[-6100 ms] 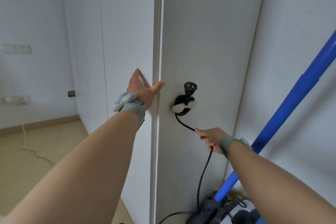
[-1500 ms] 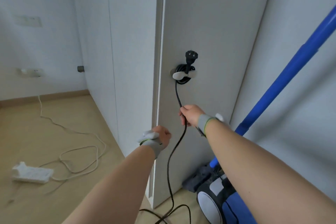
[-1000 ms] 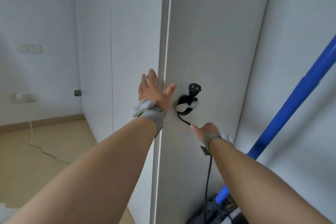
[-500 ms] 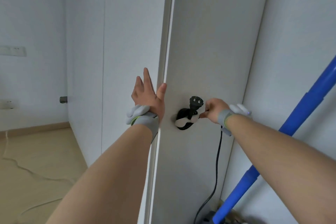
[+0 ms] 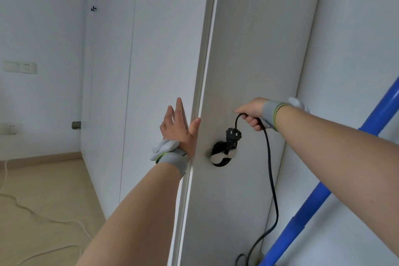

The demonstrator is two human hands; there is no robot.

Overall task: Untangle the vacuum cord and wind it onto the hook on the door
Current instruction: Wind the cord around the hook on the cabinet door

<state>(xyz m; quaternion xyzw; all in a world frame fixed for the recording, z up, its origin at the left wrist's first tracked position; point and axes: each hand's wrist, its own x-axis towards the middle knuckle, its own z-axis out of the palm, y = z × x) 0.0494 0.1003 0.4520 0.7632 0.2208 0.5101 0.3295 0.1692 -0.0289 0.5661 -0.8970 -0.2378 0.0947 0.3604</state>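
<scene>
Bracing the door (image 5: 259,39), the left hand (image 5: 179,129) stays flat on its edge, left of the hook (image 5: 222,156) and slightly above it, fingers straight and a little spread, thumb laid on the door's face; it has not shifted in the last half second. The change is on the other side of the hook. The right hand (image 5: 251,114) was level with the hook, close by the plug (image 5: 233,135); now it sits above and to the right of the hook, fingers curled tight round the vacuum cord (image 5: 271,168). A second ago it was below the hook, so I judge it is carrying the cord round for another turn, and the winding is well begun but not finished.

Black and thin, the cord already lies in several coils round the pale hook, with the plug standing prongs-up just above it. A short arc runs from the top of the fist down towards the plug. From the underside of the fist a long slack length hangs below and to the right of the hook, bending to a loop at the floor; no knot shows in it, and how much remains cannot be told. Far right of the hook slants a blue tube (image 5: 323,201)
</scene>
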